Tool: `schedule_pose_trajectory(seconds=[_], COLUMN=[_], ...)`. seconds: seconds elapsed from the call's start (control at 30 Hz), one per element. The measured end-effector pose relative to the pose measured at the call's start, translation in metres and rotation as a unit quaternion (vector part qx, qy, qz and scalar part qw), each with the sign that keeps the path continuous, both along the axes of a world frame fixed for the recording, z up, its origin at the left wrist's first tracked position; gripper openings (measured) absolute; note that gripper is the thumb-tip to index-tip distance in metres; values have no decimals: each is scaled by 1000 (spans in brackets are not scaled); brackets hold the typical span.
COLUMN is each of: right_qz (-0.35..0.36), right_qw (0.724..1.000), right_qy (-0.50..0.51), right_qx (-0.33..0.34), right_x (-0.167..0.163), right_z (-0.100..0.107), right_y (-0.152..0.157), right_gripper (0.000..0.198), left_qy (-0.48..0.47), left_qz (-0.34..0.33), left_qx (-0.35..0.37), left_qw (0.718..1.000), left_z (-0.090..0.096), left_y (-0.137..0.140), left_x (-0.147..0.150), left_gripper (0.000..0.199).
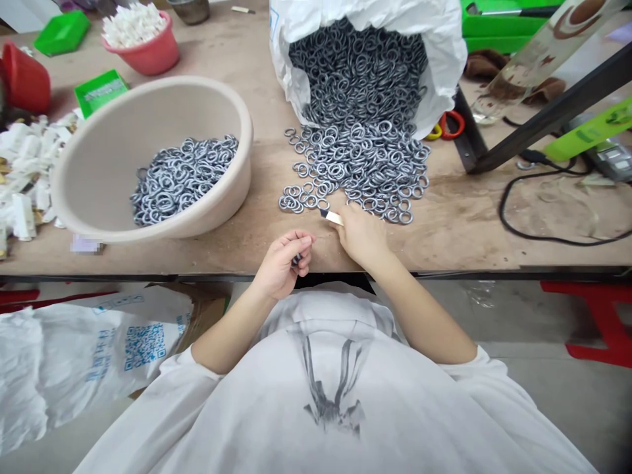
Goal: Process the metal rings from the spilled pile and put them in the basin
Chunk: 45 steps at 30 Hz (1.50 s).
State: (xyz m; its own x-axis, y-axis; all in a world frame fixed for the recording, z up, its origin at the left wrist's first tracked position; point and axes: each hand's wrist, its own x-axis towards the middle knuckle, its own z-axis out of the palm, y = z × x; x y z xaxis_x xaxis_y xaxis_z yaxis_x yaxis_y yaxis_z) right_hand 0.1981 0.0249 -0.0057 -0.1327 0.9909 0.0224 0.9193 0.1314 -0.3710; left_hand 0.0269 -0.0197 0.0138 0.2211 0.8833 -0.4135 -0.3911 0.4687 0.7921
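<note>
My right hand (364, 236) is at the near edge of a loose pile of grey rings (380, 171). It is closed on a small cream-handled tool (332, 217) with a dark tip, possibly a blade, which points left toward the rings. My left hand (282, 263) is held low near the table's front edge, fingers curled around something small and dark, perhaps rings; most of it is hidden. The pile spills out of a white sack (444, 66) lying on its side. To the left, a large beige basin (93, 178) holds more grey rings (182, 178).
White pieces (24, 158) are heaped at the left, near green trays (101, 92) and a red tub (153, 52) of white parts. A black metal frame (538, 118), a cable (533, 238) and red-handled scissors (453, 125) are on the right. A printed sack (99, 355) lies below the table.
</note>
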Motion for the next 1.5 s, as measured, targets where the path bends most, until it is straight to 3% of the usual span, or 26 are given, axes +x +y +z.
schedule_pose_trajectory(seconds=[0.1, 0.2, 0.27, 0.33, 0.4, 0.47, 0.53, 0.6, 0.77, 0.9, 1.07, 1.13, 1.3, 1.43, 1.5], right_qz=[24, 74, 84, 88, 101, 113, 112, 101, 75, 77, 83, 75, 70, 73, 69], right_qw=[979, 893, 832, 790, 759, 738, 726, 730, 783, 762, 752, 768, 848, 857, 868], right_qy=[201, 437, 536, 591, 621, 639, 650, 649, 606, 634, 634, 618, 521, 509, 492], right_qx=[-13, -76, -114, -141, -168, -186, -195, -189, -119, -106, -160, -150, -67, -40, 6], right_x=[1, 1, 1, 1, -1, -3, -6, -9, -12, -10, -9, -9, -9, -8, -6], right_z=[1, 5, 9, 11, 12, 10, 7, 5, 5, 5, 6, 5, 2, 2, 2], right_y=[-7, -19, -26, -30, -32, -32, -31, -31, -36, -43, -46, -46, -46, -44, -45], right_gripper=[17, 31, 40, 44, 44, 44, 43, 44, 47, 47, 44, 43, 43, 45, 46], left_qy=[31, 48, 42, 26, -6, -53, -97, -111, -85, -67, -31, -27, -27, -43, -49], left_qz=[9, 2, -9, -46, -127, -207, -232, -215, -163, -101, -111, -99, -60, -55, -49], left_qx=[30, 63, 64, 44, 8, -28, -49, -48, -13, 10, 31, 31, 51, 34, 18], left_qw=[999, 997, 997, 998, 992, 976, 967, 969, 983, 993, 993, 994, 997, 997, 997], left_z=[-3, -9, -11, -12, -10, -6, -2, 0, -1, -3, -4, -3, -1, 0, 0], left_y=[-1, 0, 1, 1, -1, -4, -6, -8, -9, -10, -12, -12, -13, -13, -13], left_x=[2, 6, 8, 8, 7, 6, 6, 7, 11, 15, 16, 16, 19, 21, 20], left_gripper=[36, 41, 47, 55, 60, 60, 55, 51, 50, 49, 52, 50, 45, 47, 49])
